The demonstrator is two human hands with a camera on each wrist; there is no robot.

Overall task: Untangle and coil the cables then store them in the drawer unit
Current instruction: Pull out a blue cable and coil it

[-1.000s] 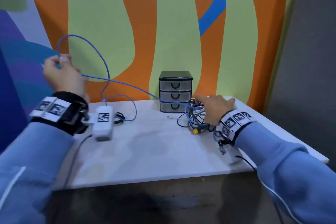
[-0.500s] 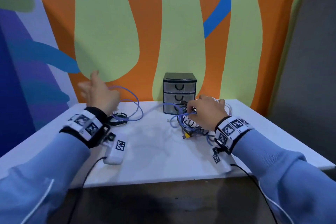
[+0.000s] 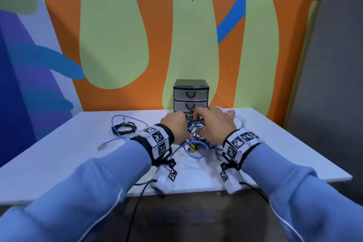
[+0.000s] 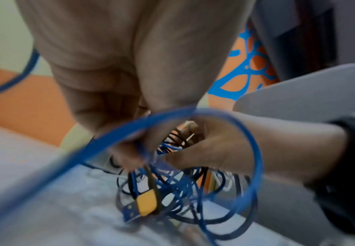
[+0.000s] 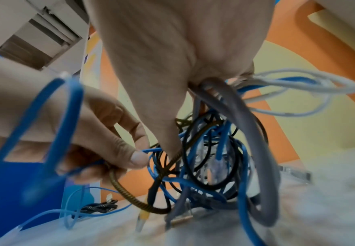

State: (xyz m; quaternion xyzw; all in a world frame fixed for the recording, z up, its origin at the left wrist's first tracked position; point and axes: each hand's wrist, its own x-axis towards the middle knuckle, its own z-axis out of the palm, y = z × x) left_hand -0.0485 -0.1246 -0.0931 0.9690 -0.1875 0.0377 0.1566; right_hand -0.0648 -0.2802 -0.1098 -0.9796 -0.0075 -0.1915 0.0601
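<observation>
- The left hand [image 3: 175,126] pinches a thin blue cable [image 5: 151,150] in the messy pile of blue, black and grey cables [image 3: 196,139], mid-frame on the white worktop [image 3: 68,155].
- The right hand [image 3: 213,124] grips a bunch from that pile.
- The small black three-drawer unit [image 3: 190,95] stands just behind.

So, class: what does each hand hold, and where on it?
Left hand pinches a blue strand at the cable tangle's left side; right hand grips the tangle's top.
</observation>
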